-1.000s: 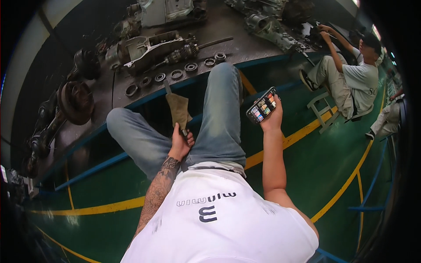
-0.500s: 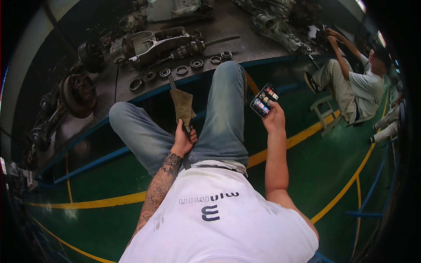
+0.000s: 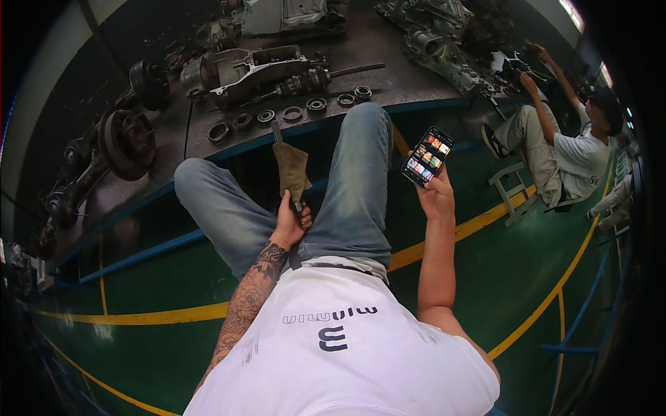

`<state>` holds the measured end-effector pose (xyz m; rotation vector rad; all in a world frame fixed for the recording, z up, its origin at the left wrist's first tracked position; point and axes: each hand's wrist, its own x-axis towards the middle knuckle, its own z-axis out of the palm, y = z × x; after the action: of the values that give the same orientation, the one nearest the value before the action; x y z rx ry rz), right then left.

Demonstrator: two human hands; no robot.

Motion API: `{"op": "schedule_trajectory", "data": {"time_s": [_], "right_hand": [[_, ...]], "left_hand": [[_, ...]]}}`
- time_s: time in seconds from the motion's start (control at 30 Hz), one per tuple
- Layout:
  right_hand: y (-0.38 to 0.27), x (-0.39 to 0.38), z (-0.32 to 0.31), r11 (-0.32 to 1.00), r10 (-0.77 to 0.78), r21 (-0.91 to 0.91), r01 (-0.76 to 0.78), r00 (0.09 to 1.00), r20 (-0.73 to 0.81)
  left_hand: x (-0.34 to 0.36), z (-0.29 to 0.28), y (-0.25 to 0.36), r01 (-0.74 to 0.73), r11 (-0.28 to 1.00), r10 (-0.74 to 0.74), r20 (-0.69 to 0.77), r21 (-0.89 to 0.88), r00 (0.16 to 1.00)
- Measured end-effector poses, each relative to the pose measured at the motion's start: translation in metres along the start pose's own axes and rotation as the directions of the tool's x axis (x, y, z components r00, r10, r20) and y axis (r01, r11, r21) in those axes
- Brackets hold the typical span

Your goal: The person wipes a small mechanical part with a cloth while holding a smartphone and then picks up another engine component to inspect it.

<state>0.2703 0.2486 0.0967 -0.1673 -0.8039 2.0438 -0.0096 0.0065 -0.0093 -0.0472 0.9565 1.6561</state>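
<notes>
Between my thighs, my left hand [image 3: 294, 220] is closed around the lower end of a metal shaft [image 3: 277, 132] that has a brown cloth [image 3: 291, 168] wrapped about its middle. The shaft's bare grey tip points up toward the bench edge. Off to the right of my knee, my right hand [image 3: 436, 197] grips a smartphone [image 3: 427, 156] by its lower part, the thumb lying at the bottom of the screen. A grid of small coloured pictures is lit on that screen.
On the metal bench [image 3: 166, 142] are a row of bearing rings [image 3: 316, 105], a gear shaft [image 3: 302, 82], an opened gearbox housing [image 3: 239, 71] and an axle with a brake drum [image 3: 126, 144]. At right, a co-worker [image 3: 579, 149] sits on a stool [image 3: 513, 193], hands at bench parts.
My right hand has shifted the phone slightly right and turned it more upright. The co-worker's hands have moved apart. My left hand keeps its grip on the wrapped shaft.
</notes>
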Motion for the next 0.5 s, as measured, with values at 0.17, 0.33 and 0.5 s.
{"op": "schedule_trajectory", "data": {"time_s": [0.17, 0.33, 0.5], "right_hand": [[0.000, -0.003, 0.009, 1.000, -0.006, -0.017, 0.006, 1.000, 0.010], [0.000, -0.004, 0.011, 0.996, -0.028, -0.086, 0.033, 0.998, 0.062], [-0.004, -0.005, 0.022, 1.000, -0.012, -0.027, 0.014, 0.997, 0.079]], "left_hand": [[0.000, -0.002, -0.001, 0.004, 1.000, -0.004, 0.004, -0.001, 1.000], [-0.001, 0.001, -0.001, -0.006, 1.000, 0.006, 0.002, 0.004, 1.000], [-0.002, 0.001, -0.001, -0.007, 1.000, 0.007, 0.002, 0.003, 1.000]]}}
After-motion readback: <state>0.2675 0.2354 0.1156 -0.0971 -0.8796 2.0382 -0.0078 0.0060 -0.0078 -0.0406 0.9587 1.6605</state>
